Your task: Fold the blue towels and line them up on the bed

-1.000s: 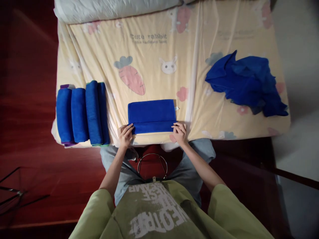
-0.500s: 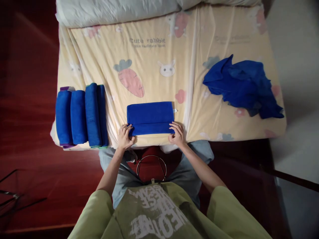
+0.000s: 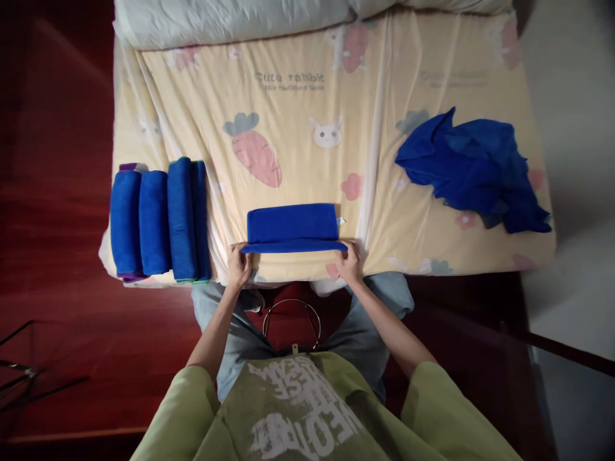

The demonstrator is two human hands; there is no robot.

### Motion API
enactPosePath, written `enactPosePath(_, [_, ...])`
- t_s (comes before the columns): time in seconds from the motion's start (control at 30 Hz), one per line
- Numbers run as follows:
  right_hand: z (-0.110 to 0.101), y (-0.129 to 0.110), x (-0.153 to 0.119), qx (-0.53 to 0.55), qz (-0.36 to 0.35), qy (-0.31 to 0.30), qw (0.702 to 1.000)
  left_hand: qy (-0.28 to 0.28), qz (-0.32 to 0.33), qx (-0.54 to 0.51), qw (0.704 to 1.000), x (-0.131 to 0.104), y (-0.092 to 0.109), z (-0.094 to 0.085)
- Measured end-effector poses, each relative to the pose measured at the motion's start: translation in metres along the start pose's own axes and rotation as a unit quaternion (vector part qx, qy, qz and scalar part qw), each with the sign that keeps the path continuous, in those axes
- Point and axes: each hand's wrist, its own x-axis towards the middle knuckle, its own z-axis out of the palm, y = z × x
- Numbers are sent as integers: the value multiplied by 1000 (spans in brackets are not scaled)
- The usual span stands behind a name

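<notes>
A blue towel lies partly folded near the front edge of the bed, a small white tag at its right side. My left hand pinches the left end of the towel's folded near edge. At the opposite end, my right hand grips the same edge between thumb and fingers. Between both hands that edge is pulled straight and slightly raised. To the left stand several rolled blue towels side by side, some with purple or green trim. A crumpled heap of blue cloth rests on the right.
The bed wears a yellow sheet printed with carrots and rabbits. A pale quilt runs along its far side. Below the near edge is a round metal-rimmed stool between my legs. Dark red flooring shows at the left.
Both hands have lifted the towel's near edge and brought it slightly away from me. The near flap now looks narrower, and the fingers have gone from resting on it to gripping its ends.
</notes>
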Motion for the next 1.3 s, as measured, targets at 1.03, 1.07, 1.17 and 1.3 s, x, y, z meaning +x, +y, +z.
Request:
enactPosePath(1.03, [2, -4, 3, -43, 27, -8, 999, 93, -27, 21, 995, -7, 3, 9])
enactPosePath(1.07, [2, -4, 3, -39, 34, -10, 999, 90, -21, 25, 995, -7, 3, 9])
enactPosePath(1.17, [4, -2, 0, -22, 62, -12, 998, 79, 1, 40, 996, -5, 4, 7])
enactPosePath(1.3, [9, 1, -3, -11, 79, 0, 997, 77, 31, 51, 995, -4, 3, 7])
